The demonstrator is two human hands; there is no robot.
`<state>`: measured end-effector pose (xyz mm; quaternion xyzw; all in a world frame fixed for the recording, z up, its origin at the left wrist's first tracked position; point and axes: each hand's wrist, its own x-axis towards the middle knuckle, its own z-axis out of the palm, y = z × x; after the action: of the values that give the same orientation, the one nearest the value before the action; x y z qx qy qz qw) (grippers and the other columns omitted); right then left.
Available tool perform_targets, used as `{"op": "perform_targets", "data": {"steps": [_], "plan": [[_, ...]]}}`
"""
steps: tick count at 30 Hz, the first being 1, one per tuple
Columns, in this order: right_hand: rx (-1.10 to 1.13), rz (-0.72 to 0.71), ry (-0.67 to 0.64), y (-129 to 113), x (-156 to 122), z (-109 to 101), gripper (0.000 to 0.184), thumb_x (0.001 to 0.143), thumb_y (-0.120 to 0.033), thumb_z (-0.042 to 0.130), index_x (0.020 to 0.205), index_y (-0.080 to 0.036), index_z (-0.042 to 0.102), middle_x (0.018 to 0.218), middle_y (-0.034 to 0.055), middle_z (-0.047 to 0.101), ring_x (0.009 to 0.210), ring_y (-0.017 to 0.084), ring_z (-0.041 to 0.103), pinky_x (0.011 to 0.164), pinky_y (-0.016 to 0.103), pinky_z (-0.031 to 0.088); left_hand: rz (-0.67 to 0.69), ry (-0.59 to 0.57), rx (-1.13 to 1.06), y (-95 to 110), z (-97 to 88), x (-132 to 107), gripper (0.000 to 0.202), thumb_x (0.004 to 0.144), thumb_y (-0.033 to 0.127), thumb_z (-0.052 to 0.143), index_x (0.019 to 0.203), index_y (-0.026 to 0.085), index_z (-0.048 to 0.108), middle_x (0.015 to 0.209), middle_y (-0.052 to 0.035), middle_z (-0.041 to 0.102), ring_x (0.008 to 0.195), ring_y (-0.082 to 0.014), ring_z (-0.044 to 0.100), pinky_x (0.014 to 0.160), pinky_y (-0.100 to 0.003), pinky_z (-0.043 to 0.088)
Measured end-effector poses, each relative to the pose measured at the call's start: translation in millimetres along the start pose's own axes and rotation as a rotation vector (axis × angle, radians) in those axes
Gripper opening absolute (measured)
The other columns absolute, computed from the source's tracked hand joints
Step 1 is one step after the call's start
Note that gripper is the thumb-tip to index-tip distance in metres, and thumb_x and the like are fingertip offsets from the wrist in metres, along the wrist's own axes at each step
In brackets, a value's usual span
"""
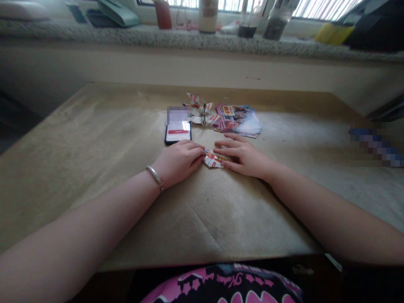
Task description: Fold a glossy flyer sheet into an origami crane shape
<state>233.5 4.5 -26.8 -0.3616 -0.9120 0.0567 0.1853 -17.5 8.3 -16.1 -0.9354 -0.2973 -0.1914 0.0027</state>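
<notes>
A small folded piece of printed red, white and yellow paper (213,160) lies on the brown paper-covered table (94,139). My left hand (178,162), with a silver bangle on its wrist, has its fingers curled and pinches the paper's left edge. My right hand (244,155) lies with fingers stretched flat, pressing the paper's right side down. Behind the hands, finished folded paper shapes (202,111) rest beside a stack of colourful flyers (240,120). A phone (177,131) with a lit screen lies just beyond my left hand.
A stone windowsill (189,38) at the back carries bottles and jars (208,14), a green folder (118,12) and a yellow object (334,33). A blurred blue item (377,145) sits at the table's right edge.
</notes>
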Motion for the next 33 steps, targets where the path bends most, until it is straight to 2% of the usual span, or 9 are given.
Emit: {"op": "perform_targets", "data": {"steps": [8, 15, 22, 27, 33], "plan": [[0.015, 0.131, 0.046, -12, 3, -2, 0.031, 0.092, -0.037, 0.054, 0.113, -0.025, 0.074, 0.124, 0.0085, 0.068, 0.126, 0.029, 0.053, 0.108, 0.048, 0.042, -0.075, -0.068, 0.073, 1, -0.2, 2, 0.023, 0.094, 0.026, 0.05, 0.088, 0.011, 0.067, 0.095, -0.0107, 0.071, 0.089, -0.0229, 0.063, 0.084, -0.036, 0.052], [0.037, 0.13, 0.058, -8, 3, 1, 0.038, 0.087, -0.038, 0.062, 0.121, -0.022, 0.069, 0.125, 0.0092, 0.067, 0.12, 0.027, 0.058, 0.106, 0.047, 0.045, -0.071, -0.032, 0.064, 4, 0.4, 1, 0.021, 0.091, 0.027, 0.054, 0.102, 0.013, 0.064, 0.097, -0.0099, 0.068, 0.09, -0.0225, 0.06, 0.083, -0.035, 0.05], [0.076, 0.129, 0.047, -10, 4, 3, 0.032, 0.086, -0.031, 0.06, 0.115, -0.021, 0.07, 0.128, 0.0101, 0.066, 0.121, 0.026, 0.057, 0.106, 0.047, 0.044, -0.04, -0.059, 0.019, 2, 1.8, 1, 0.021, 0.093, 0.027, 0.053, 0.103, 0.014, 0.066, 0.1, -0.01, 0.066, 0.091, -0.0221, 0.057, 0.084, -0.035, 0.047], [0.216, 0.173, 0.078, -11, 6, 6, 0.026, 0.079, -0.025, 0.066, 0.104, -0.019, 0.071, 0.122, 0.0108, 0.068, 0.118, 0.025, 0.06, 0.105, 0.047, 0.044, -0.039, -0.055, -0.021, -1, 3.6, 1, 0.024, 0.091, 0.031, 0.056, 0.107, 0.014, 0.065, 0.102, -0.01, 0.065, 0.092, -0.0229, 0.057, 0.083, -0.035, 0.047], [0.326, 0.204, 0.117, -10, 7, 8, 0.021, 0.074, -0.023, 0.066, 0.095, -0.023, 0.067, 0.116, 0.0074, 0.07, 0.114, 0.024, 0.062, 0.103, 0.047, 0.044, -0.049, -0.055, -0.064, 0, 3.4, 0, 0.029, 0.091, 0.033, 0.056, 0.113, 0.015, 0.062, 0.105, -0.01, 0.065, 0.094, -0.0229, 0.058, 0.085, -0.035, 0.047]]}}
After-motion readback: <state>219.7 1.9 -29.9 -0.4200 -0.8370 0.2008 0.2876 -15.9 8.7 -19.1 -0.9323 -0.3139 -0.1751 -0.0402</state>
